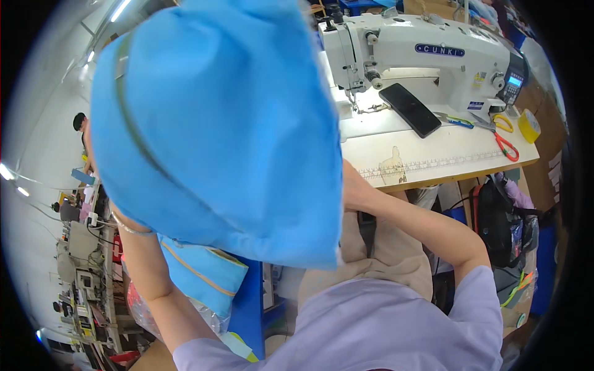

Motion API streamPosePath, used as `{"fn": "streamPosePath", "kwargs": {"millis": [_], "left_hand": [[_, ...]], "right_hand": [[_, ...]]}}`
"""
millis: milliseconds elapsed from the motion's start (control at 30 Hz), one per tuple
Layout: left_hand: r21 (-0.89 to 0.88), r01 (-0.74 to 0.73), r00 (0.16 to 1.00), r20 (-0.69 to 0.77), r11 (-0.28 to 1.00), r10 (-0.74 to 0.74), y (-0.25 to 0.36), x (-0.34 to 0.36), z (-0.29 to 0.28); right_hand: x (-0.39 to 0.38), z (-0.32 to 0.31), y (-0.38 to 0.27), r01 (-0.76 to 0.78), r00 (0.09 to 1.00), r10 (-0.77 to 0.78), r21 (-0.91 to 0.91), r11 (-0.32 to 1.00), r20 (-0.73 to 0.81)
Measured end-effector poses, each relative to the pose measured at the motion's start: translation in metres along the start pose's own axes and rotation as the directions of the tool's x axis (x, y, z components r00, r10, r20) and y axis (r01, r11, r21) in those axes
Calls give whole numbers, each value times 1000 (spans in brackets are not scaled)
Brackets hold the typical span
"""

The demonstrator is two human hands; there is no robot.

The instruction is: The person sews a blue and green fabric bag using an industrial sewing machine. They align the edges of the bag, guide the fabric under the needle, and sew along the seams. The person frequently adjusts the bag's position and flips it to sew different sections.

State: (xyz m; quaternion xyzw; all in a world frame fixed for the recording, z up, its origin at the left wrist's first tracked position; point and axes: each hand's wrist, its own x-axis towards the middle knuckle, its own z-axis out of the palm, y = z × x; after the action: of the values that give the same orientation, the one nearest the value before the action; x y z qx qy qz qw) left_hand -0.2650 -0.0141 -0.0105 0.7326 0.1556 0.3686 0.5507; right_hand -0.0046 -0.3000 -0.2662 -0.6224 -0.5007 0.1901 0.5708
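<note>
A large blue fabric piece (229, 136) with a curved olive strip is held up close in front of me, filling the upper left and middle of the view. My left forearm rises behind its lower left edge, a bracelet at the wrist; the left hand itself is hidden by the cloth. At the fabric's right edge, part of my right hand (354, 185) shows, its fingers covered. Below the cloth lies another blue fabric piece (207, 275) with a tan strip, on top of clear plastic.
A white sewing machine (427, 55) stands on a table (365, 151) at the right. On that table are a black phone (410, 110), red-handled scissors (506, 147), blue-green snips (456, 121) and yellow tape (529, 126). A black bag (495, 216) sits beneath. Another person (83, 136) is far left.
</note>
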Motion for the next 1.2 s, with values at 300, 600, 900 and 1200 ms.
{"fn": "streamPosePath", "kwargs": {"millis": [300, 600, 900, 1200], "left_hand": [[354, 16, 996, 81, 935, -47, 29, -5, -38], [675, -32, 863, 390, 737, -320, -80, 160, 58], [815, -528, 783, 575, 238, -235, -140, -43, 247], [624, 9, 931, 280, 782, -234, -212, 9, 152]], "right_hand": [[-45, 10, -8, 486, 825, -471, 31, 873, 312], [-116, 66, 1, -217, 944, 26, 557, 802, 330], [-117, 73, 12, -399, 917, 309, 617, 679, 252], [-100, 79, 9, -301, 954, 293, 271, 914, 71]]}}
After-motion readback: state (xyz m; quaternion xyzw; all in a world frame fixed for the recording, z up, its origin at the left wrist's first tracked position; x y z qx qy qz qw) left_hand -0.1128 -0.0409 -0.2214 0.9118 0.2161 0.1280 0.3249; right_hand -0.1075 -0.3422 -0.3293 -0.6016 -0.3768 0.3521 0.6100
